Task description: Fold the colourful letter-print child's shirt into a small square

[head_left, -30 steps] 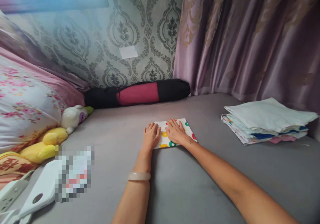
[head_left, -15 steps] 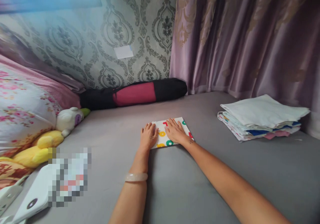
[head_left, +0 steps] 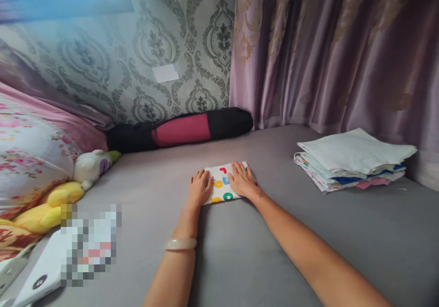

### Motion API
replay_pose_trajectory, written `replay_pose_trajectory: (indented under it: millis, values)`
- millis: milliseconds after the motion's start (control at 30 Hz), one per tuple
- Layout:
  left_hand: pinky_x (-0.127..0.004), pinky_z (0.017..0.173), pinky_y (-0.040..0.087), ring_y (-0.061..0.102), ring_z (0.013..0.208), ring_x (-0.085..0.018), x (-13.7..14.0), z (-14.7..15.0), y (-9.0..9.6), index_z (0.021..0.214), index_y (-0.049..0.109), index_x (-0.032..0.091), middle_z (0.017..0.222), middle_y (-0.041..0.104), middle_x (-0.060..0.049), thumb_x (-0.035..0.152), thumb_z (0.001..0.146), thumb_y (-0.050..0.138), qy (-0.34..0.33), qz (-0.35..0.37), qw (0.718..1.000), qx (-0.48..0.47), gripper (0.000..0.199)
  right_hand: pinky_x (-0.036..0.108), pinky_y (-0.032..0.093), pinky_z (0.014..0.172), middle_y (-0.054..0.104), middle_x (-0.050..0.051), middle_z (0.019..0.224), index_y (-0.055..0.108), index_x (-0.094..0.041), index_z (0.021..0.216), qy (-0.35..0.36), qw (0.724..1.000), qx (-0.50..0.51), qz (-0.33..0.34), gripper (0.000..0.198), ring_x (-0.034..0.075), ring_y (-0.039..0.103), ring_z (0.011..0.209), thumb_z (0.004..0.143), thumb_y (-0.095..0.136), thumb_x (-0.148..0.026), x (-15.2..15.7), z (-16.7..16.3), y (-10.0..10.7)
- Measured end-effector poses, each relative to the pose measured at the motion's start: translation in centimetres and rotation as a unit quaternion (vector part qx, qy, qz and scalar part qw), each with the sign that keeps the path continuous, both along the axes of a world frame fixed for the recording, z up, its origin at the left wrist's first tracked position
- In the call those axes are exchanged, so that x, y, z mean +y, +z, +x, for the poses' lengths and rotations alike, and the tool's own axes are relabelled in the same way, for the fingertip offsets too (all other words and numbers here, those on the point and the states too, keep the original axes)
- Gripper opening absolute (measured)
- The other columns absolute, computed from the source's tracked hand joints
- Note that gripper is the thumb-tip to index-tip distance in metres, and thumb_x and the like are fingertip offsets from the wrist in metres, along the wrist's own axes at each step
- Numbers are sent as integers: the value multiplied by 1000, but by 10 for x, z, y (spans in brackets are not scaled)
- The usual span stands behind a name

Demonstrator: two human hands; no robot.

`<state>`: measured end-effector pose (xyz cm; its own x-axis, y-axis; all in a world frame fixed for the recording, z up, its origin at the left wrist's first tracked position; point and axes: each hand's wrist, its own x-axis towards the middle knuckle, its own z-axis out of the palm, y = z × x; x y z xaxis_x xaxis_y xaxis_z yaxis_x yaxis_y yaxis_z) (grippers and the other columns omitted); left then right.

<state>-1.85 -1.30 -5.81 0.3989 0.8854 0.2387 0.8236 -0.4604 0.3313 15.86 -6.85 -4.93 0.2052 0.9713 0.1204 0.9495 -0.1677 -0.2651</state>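
A folded white cloth [head_left: 218, 192] printed with colourful letters lies flat on the grey bed sheet [head_left: 247, 252]. On its left edge rests my left hand [head_left: 200, 185], palm down with the fingers stretched out. My right hand [head_left: 242, 181] lies flat over the right part of the same cloth, fingers spread. Neither hand grips it; both press on its top. The cloth under the palms is hidden.
To the right sits a stack of folded cloths [head_left: 356, 153]. A black and red rolled bag [head_left: 181, 131] lies along the wall. At left are a floral pillow [head_left: 34, 147], a white plush toy [head_left: 89, 167], a yellow plush toy [head_left: 51, 211] and a white device [head_left: 44, 266].
My right hand has slid slightly toward the cloth's right edge, covering more of it there. The whole view has shifted a little; the left hand stays on the left edge.
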Motion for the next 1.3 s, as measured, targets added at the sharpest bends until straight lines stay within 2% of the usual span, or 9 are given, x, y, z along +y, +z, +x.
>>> replay_pose_trajectory:
  millis: [167,300,433,567,667,833,1000,1167,1300]
  values:
    - [-50,111,23,26,139,-25,-2,4,1,138,39,21,149,34,-10,40,94,29,4,-17,999,32,49,46,15,110,28,15,151,33,-9,142,-70,997,9,12,58,27,21,138,96,19,-39,1,9,2]
    - [-52,112,17,21,141,-26,-4,6,4,142,32,16,151,29,-11,38,96,22,-8,-37,997,74,52,48,18,108,36,15,147,40,-9,138,-69,998,0,2,53,28,26,136,95,24,-37,4,18,1]
    - [-55,110,18,32,135,-26,3,5,14,133,43,22,146,39,-10,38,95,26,-31,-33,995,89,44,51,18,107,44,15,141,51,-13,127,-41,999,-6,32,45,29,29,134,95,25,-31,8,28,0]
    - [-52,107,24,51,118,-23,24,5,28,113,58,25,128,58,-7,27,93,34,-35,-49,993,103,32,53,16,106,52,12,133,53,-18,122,10,999,15,46,39,27,30,133,95,27,-23,12,38,1]
    - [-45,103,31,55,112,-22,40,9,37,109,60,24,120,62,-7,20,88,39,-19,-67,991,111,30,52,16,106,58,10,126,55,-19,118,39,998,21,47,38,24,38,127,93,26,-16,12,43,3]
    - [-39,94,41,58,107,-23,56,17,48,110,61,22,114,66,-9,19,77,53,9,-101,988,116,35,49,17,106,61,9,120,58,-21,111,38,998,23,44,39,21,46,118,92,26,-9,12,44,8]
    - [-30,73,49,64,84,-21,61,20,61,93,67,18,90,70,-6,18,66,61,1,-132,986,101,27,48,19,106,56,11,129,52,-19,122,38,997,34,58,40,22,42,124,92,28,-9,13,45,6]
    - [-22,56,45,60,64,-14,53,18,81,84,63,15,71,64,-2,15,66,58,-42,-132,988,69,18,50,17,108,50,11,137,44,-18,134,49,995,53,67,50,22,34,131,87,30,-6,14,47,6]
    - [-19,52,41,53,59,-10,39,15,106,82,58,16,67,57,2,13,68,55,-104,-109,988,31,14,52,11,110,43,10,143,36,-18,141,74,992,78,72,66,23,25,137,76,38,-4,16,50,16]
